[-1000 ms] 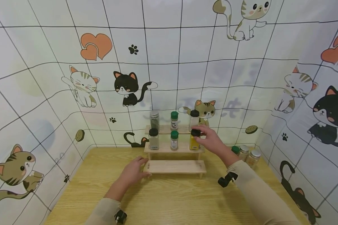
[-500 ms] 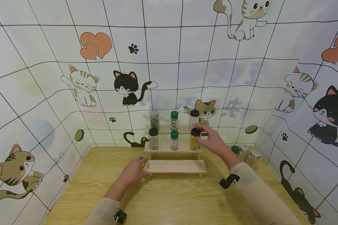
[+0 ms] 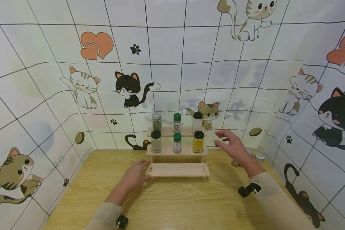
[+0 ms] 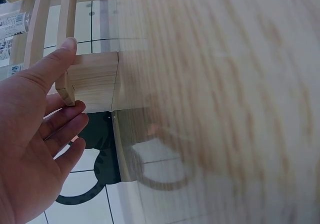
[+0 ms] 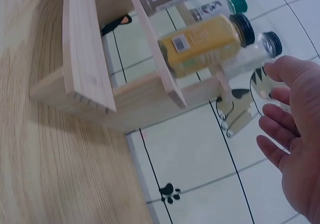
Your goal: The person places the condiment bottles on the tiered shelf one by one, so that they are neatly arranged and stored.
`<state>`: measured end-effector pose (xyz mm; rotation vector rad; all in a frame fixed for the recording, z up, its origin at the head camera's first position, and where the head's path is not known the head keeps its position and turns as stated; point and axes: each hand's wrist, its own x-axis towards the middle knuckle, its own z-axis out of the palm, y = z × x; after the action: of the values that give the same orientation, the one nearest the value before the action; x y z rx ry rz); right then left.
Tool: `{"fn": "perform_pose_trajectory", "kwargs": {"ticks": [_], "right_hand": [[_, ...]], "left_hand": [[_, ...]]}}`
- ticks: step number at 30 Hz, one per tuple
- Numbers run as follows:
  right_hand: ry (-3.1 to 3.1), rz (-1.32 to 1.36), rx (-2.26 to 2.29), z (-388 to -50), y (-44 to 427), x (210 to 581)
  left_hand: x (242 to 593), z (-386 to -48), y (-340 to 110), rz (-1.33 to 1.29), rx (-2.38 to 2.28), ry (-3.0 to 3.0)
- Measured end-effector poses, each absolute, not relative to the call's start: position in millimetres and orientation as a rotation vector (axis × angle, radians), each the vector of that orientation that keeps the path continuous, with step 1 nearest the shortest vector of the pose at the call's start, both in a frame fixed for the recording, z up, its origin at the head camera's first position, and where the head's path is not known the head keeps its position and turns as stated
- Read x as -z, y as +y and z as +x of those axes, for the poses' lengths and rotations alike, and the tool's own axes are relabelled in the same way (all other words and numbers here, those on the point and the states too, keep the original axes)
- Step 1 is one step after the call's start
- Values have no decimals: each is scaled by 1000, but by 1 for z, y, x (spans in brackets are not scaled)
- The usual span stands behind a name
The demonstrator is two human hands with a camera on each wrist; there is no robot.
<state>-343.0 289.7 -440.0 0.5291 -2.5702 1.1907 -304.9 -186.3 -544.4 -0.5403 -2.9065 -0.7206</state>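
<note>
A three-tier wooden spice rack [image 3: 178, 170] stands against the back wall. My left hand [image 3: 135, 175] holds the left end of its lowest shelf, with the thumb on one face and fingertips at the other in the left wrist view. On the middle shelf are a black-capped jar [image 3: 156, 142], a green-capped jar [image 3: 177, 143] and a yellow spice jar [image 3: 198, 142]. The top shelf bears a jar of green herbs [image 3: 157, 123], another green-capped jar [image 3: 177, 123] and a black-capped clear jar [image 3: 197, 123]. My right hand [image 3: 234, 147] hovers right of the yellow jar, apart from it, holding nothing.
More jars [image 3: 258, 157] with silver lids stand on the wooden table [image 3: 172, 204] at the right, partly behind my right hand and forearm. A white cat-print sheet [image 3: 172, 76] forms the back and side walls close behind the rack.
My right hand has let go of the yellow spice jar and moved right, leaving the jar on the middle shelf. The left hand has stayed on the lowest shelf.
</note>
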Motion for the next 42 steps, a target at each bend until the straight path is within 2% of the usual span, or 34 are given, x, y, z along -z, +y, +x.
{"fn": "perform_pose_trajectory", "kwargs": {"ticks": [13,30,42], "right_hand": [[-2658,489,-877,-334,336,449],[-2812,406,-770,-337,377,462],[-2950,486,-400,-355,393,483]], "left_hand": [[544,-305,-187,-550,708,-2907],[547,-305,-187,-547,725,-2896],[545,-304,-187,-548,733,-2898]]}}
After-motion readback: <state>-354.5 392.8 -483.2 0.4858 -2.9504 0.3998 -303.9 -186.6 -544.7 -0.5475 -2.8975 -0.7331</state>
